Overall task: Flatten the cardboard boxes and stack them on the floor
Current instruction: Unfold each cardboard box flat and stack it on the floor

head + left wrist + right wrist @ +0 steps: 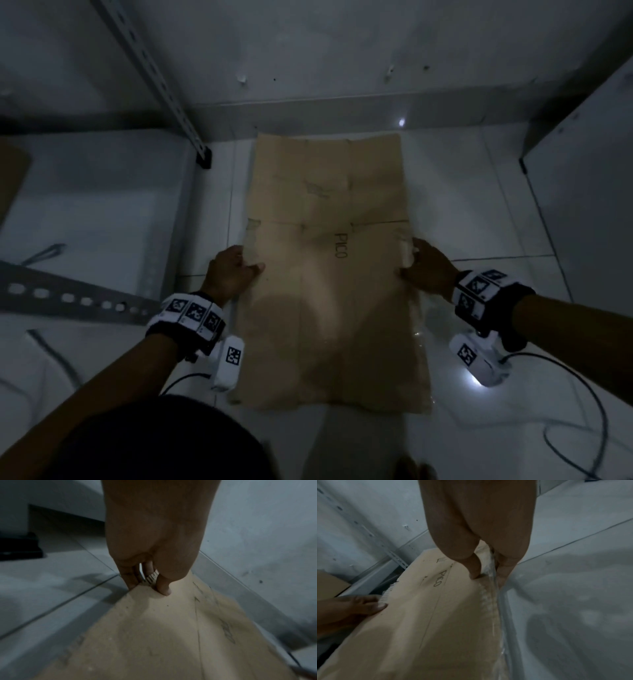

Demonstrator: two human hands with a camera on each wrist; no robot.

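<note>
The flattened cardboard box (pixel 329 274) lies on the tiled floor (pixel 479 219) straight ahead of me, its long axis running away from my body toward the wall (pixel 342 51), so it sits between my two arms and neither is nearer. My left hand (pixel 231 270) pinches its left edge, thumb on top and fingers curled under; my right hand (pixel 426 267) does the same on the right edge, where a strip of clear tape (pixel 494 582) runs along the side. Both grips are at about mid-length, level with the "PICO" lettering (pixel 340 246). I judge the sheet is being set down or squared, so the next move depends on keeping both edges level.

It is dim here. I cannot tell whether other flattened boxes lie beneath this one, nor whether the near end is touching the floor. A shelf upright (pixel 154 78) stands just left of the far corner.
</note>
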